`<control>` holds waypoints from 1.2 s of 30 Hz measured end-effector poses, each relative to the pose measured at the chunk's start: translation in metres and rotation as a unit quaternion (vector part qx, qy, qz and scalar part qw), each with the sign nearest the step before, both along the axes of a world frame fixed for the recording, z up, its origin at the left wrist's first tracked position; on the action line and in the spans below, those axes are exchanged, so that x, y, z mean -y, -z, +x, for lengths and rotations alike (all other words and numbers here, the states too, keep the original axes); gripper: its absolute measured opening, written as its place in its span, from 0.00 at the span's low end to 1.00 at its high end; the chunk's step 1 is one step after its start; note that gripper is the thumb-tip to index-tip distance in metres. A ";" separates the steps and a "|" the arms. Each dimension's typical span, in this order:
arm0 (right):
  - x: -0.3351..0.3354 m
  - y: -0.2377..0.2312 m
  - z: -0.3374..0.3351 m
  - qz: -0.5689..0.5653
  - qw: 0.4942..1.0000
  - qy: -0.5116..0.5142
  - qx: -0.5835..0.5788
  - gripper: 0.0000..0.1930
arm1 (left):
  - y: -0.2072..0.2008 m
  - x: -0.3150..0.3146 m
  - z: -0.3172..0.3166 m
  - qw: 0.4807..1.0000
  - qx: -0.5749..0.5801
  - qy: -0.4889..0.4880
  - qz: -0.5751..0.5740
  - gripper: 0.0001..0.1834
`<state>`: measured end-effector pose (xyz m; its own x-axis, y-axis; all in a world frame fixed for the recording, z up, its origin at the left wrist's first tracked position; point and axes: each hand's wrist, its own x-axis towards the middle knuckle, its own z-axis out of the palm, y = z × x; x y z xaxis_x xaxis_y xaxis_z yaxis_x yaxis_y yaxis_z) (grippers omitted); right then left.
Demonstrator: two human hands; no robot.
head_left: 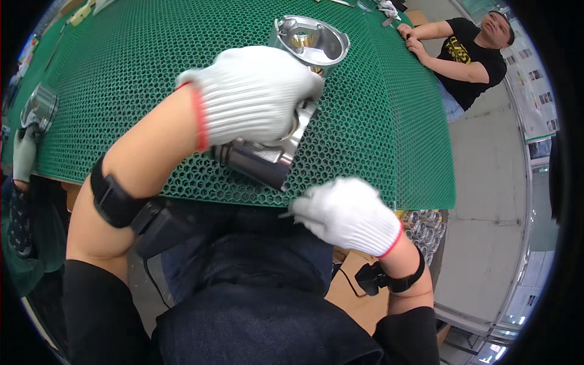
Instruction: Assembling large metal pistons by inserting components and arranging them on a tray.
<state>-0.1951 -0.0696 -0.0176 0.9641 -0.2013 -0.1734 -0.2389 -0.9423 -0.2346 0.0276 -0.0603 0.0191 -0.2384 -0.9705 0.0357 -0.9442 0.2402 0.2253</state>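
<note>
My left hand [255,94], in a white knit glove with a red cuff, is curled over a metal engine piston [258,164]. That piston lies on its side on the green mat [359,134], its dark-coated skirt toward me; the glove hides much of it. Just beyond my knuckles a second piston [311,42] stands with its open side up. By the mat's front edge is my right hand [350,213], gloved the same way and a little blurred. Its fingers are closed together, and a thin pale tip pokes out from them; what it belongs to I cannot make out.
At the far left another person's gloved hand [24,152] touches a piston [40,108]. Someone in a black T-shirt [471,64] leans on the table's far right side. Several metal parts [426,231] are stacked below the right edge, near a cardboard box [359,292].
</note>
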 end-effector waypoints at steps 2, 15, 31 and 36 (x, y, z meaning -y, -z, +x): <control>0.005 0.009 -0.009 0.127 0.987 0.043 0.091 0.06 | 0.018 -0.022 0.023 0.986 -0.133 -0.060 -0.075 0.21; -0.024 0.019 -0.014 0.676 0.641 0.325 0.159 0.21 | 0.102 -0.135 0.049 0.859 -0.429 -0.195 -0.200 0.66; -0.002 0.022 -0.014 0.378 0.811 0.346 0.283 0.13 | 0.037 -0.061 -0.037 0.972 0.042 0.010 -0.229 0.23; 0.007 0.033 -0.003 0.335 0.823 0.337 0.310 0.11 | 0.041 -0.051 -0.039 0.972 0.029 0.005 -0.235 0.26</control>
<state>-0.1980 -0.0767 -0.0501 0.6168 -0.7869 0.0211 -0.2932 -0.2545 -0.9216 -0.0110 -0.0094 -0.0221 -0.2623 -0.8480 0.4605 -0.9494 0.3123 0.0343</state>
